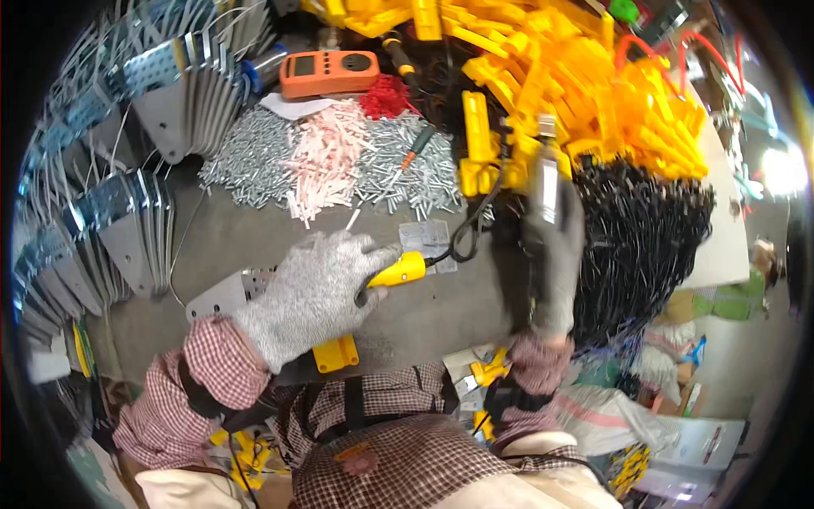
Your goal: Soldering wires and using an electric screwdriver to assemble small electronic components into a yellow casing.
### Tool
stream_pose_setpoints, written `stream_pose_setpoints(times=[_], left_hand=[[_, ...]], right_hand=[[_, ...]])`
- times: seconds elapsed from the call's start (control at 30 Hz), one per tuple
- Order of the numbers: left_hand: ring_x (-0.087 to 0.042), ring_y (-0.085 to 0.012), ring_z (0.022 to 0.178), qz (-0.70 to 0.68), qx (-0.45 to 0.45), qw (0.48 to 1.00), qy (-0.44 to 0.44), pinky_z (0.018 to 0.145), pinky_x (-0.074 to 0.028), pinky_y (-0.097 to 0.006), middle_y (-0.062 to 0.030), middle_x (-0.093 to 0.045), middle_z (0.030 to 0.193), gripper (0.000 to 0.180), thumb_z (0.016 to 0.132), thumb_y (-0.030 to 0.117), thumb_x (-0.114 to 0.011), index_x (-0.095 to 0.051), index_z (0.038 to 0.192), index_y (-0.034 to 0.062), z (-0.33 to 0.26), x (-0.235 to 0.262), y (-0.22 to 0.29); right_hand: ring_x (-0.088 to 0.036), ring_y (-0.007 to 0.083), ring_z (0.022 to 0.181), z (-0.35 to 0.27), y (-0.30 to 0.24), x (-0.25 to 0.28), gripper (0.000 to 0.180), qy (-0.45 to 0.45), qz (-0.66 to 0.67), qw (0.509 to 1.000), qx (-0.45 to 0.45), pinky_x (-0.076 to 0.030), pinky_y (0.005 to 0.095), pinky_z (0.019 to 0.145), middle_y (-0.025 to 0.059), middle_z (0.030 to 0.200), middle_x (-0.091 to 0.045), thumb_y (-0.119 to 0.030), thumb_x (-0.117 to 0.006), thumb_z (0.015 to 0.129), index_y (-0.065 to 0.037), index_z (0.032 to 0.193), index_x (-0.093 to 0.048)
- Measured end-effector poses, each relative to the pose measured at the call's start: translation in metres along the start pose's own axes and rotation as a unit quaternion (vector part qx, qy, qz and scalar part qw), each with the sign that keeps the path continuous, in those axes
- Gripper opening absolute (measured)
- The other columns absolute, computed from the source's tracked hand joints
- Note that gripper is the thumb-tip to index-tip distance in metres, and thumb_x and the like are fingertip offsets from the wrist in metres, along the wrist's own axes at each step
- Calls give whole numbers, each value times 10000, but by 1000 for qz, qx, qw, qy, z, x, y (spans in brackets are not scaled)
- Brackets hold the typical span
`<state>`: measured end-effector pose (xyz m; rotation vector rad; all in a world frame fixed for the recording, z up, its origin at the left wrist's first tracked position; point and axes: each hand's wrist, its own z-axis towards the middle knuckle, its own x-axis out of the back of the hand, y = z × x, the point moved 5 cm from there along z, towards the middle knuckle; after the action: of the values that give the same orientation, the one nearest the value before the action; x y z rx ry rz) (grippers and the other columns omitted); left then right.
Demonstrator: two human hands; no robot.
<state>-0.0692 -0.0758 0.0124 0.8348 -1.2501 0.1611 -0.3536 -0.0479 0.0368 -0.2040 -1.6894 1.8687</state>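
Left hand: the grey-gloved left hand (318,293) is grasping a yellow housing (400,270), thumb and fingers closed about its left end
Yellow housing: held low over the middle of the tabletop (458,331), its right end joined to a black cable (465,242) that loops up and away
Right hand: the gloved right hand (560,254) is wrapped around a dark tool (548,191) – both blurred, the tool's metal tip pointing to the far side
Near the left hand: a flat metal bracket (222,296) beside the wrist, another yellow part (336,354) below the forearm, a clear plastic packet (415,233) just beyond the fingers
Small parts: silver screws (246,157) heaped left of pale pink pieces (326,153), more silver ones on the right, with a green-and-orange screwdriver (418,146) lying on them
Behind the heaps: an orange meter (329,86) next to red pieces (386,95)
Right side: yellow parts (593,85) piled high – black leads (644,246) bundled nearer the person
Left side: rows of grey metal plates (161,114)
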Motion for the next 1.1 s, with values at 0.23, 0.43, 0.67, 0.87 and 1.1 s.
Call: stream_pose_setpoints(times=[0.23,0.43,0.67,0.87,1.1], left_hand=[[-640,-332,988,-2,36,999,-29,834,-539,-452,-140,-610,1076,544,943,409,-641,-563,1420,158,9,-7,-7],[-653,-336,950,15,55,998,-20,808,-547,-455,-143,-618,1067,481,965,444,-607,-601,1375,192,13,-18,-8],[-669,-328,897,-6,27,1000,15,766,-563,-440,-132,-638,1028,443,912,355,-666,-626,1322,190,9,-18,-8],[-667,-339,938,-12,17,997,71,774,-555,-443,-143,-653,1061,505,883,298,-696,-603,1353,139,7,-13,-6],[-654,-349,991,-58,18,994,86,843,-539,-470,-135,-659,1085,536,879,289,-699,-580,1378,135,3,-10,-4]], right_hand=[[-545,160,867,1,-79,-56,629,-360,606,697,135,-457,402,835,93,1158,-515,-101,-638,854,-51,1443,-421],[-534,173,562,-28,-73,-87,444,-333,438,803,230,-454,343,479,126,832,-564,-336,-632,925,-34,1224,-502],[-585,198,538,-29,-67,-96,444,-396,382,795,257,-483,333,469,124,728,-603,-313,-725,861,-59,1183,-554],[-532,199,493,-18,-81,-96,532,-218,531,806,144,-488,349,486,137,744,-616,-422,-698,793,-87,1184,-564],[-598,194,661,-14,-68,-98,568,-318,490,793,175,-526,381,574,143,888,-637,-415,-710,872,-116,1312,-510]])
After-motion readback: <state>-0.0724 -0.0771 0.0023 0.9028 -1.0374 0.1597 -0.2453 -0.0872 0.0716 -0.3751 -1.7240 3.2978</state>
